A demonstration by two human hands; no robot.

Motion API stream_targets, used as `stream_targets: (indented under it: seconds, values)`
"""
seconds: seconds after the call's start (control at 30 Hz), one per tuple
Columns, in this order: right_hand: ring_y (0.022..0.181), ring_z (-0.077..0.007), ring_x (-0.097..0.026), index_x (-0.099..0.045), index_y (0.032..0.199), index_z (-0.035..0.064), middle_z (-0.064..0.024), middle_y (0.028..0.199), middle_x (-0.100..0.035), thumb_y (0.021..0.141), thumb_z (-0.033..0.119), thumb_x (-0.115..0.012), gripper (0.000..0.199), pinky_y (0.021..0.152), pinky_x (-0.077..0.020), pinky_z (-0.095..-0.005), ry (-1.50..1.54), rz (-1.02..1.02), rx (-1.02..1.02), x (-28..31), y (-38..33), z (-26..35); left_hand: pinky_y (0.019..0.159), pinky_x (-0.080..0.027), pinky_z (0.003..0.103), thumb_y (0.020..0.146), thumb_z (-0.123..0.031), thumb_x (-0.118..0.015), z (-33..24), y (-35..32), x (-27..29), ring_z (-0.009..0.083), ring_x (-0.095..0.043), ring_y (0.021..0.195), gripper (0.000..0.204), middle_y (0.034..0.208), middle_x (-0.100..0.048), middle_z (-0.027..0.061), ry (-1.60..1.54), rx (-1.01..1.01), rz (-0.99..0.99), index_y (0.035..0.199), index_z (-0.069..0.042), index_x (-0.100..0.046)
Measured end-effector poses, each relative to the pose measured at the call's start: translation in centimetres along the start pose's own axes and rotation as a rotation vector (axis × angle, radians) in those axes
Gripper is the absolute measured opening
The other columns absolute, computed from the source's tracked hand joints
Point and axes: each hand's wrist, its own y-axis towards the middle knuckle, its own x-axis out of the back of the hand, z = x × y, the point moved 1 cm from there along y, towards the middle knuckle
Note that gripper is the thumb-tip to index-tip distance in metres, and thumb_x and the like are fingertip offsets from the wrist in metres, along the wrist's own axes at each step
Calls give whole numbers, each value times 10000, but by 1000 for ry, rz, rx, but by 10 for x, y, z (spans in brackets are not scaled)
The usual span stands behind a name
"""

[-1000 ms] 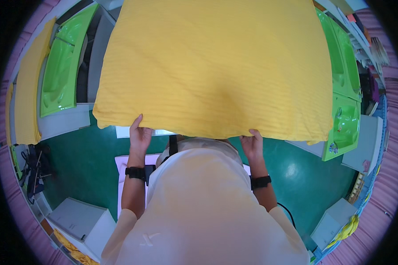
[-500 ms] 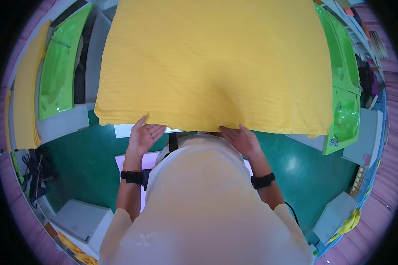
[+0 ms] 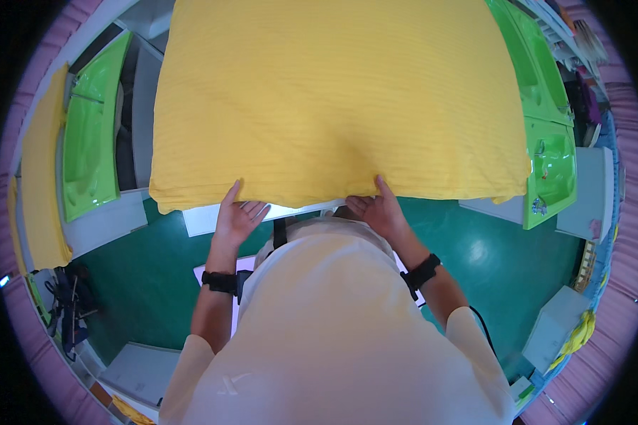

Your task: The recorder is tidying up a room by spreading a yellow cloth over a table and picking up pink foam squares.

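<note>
A wide yellow cloth covers a bed-like surface in front of me and drops over its near edge. My left hand is at that edge, left of my body, palm turned up. Its thumb points up against the cloth and its fingers stretch out apart just below the edge. Right of the middle, my right hand is at the same edge with its thumb up on the cloth. The fingers of this hand reach inward, their tips close to the hem. Neither hand has a visible grip on the fabric.
Green basins stand on both sides, one at the left and one at the right. Another yellow-covered surface lies far left. Grey cabinets, one lower right, stand on the green floor. A dark bag-like heap is lower left.
The view has turned slightly, shifting the surroundings. My right thumb now stands higher over the cloth's edge. My left hand stays at the edge, its fingers still apart.
</note>
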Motion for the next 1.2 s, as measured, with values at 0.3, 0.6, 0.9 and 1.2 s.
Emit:
stream_targets:
  seconds: [0.3, 0.6, 0.9, 1.2]
  values:
    - [1178, -283, -463, -414, 1266, 23, -142, 1235, -489, 887, 215, -544, 444, 1051, -376, -448, 88, 82, 83, 3, 5, 3, 1027, -400, 390, 897, -180, -592, 12, 16, -2, 248, -516, 1175, 414, 1261, -536, 132, -154, -306, 280, 1254, -36, -439]
    - [1176, -276, -478, -413, 1289, 51, -137, 1261, -505, 864, 191, -585, 479, 1034, -376, -441, 40, 80, 135, 22, -10, -1, 556, -441, 231, 866, -383, -611, -27, -32, 80, 127, -617, 633, 349, 670, -654, 73, 886, -405, -287, 859, -34, -625]
    - [1065, -252, -553, -477, 1232, 93, -92, 1152, -585, 884, 315, -603, 431, 999, -382, -430, -72, -267, 230, 67, -43, -2, 620, -437, 240, 855, -231, -631, -72, -54, 170, 103, -543, 747, 285, 860, -580, 37, 649, -822, -683, 985, 16, -575]
    - [866, -205, -618, -530, 1142, 38, -84, 1039, -633, 916, 264, -574, 322, 812, -514, -347, 18, -266, 599, 123, -44, 68, 747, -450, 285, 812, -118, -666, -79, -40, 164, 176, -585, 892, 342, 1044, -610, 86, 361, -684, -480, 1099, 23, -543]
